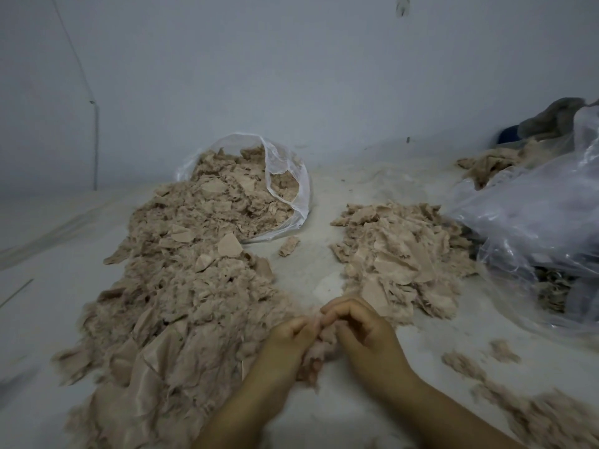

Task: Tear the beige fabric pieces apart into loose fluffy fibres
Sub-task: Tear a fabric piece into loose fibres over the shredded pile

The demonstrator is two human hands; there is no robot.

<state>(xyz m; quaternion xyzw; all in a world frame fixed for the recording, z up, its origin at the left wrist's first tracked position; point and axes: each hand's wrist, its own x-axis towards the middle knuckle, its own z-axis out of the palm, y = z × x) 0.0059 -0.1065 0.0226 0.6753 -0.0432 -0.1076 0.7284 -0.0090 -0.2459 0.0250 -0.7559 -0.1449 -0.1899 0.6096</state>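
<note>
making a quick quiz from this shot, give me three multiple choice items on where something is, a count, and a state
1. Where does the open plastic bag of beige fabric pieces lie?
A. far side of the left pile
B. under the hands
C. on the near right edge

2. How many hands work the clump?
A. none
B. one
C. two

3. What state is the fabric clump in?
A. lying untouched
B. pinched between both hands
C. inside a bag

Key: A, the bag spills into the left pile near the wall; C, left hand and right hand both show; B, fingers of both curl round it.
</note>
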